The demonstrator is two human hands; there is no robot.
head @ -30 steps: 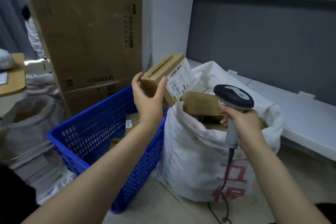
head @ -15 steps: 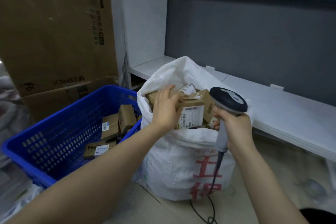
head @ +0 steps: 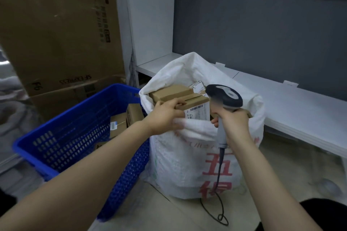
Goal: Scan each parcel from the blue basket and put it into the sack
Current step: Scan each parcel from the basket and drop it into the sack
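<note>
Beneath the grey wall (head: pixel 262 33), your left hand (head: pixel 165 116) curls its fingers (head: pixel 177 102) on the parcel (head: pixel 195 102) at the near rim of the sack (head: pixel 187 155), right hand (head: pixel 232 122) gripping the scanner (head: pixel 225 95); press it flat before releasing.

One blue basket (head: pixel 56 155), one sack (head: pixel 184 165), one scanner (head: pixel 227 95), two hands (head: pixel 165 116) (head: pixel 232 120), at least six parcels (head: pixel 170 91).

Dim, even indoor light casts only soft shadows; motion blur smears the scanner (head: pixel 224 98) head and the near rim of the sack (head: pixel 187 157), and wide-angle distortion curves straight lines toward the edges.
</note>
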